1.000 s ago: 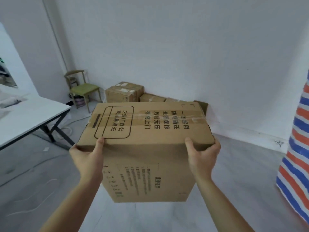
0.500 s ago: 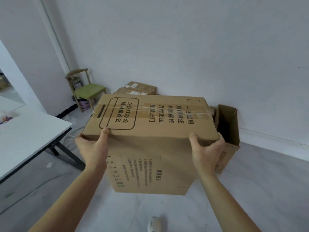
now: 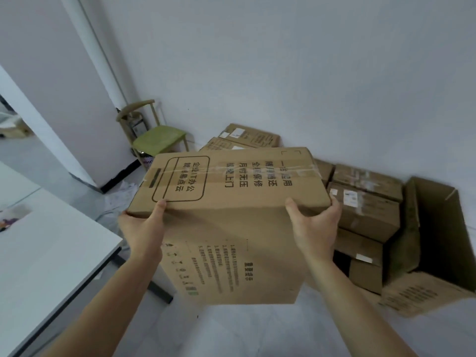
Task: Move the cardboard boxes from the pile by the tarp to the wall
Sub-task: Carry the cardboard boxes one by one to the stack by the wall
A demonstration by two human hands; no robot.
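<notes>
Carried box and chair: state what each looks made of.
Box: matte brown cardboard, judging by creased folds and printed faces; glossy clear tape across its top. Chair: tan frame, wood or painted metal, unclear; green seat looks matte, perhaps fabric or vinyl.

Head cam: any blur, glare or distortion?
Head view: fisheye bows the pipe; light soft, no hard shadows; open box at lower right is motion-smeared; tape on the held box shows faint sheen, print legible.
</notes>
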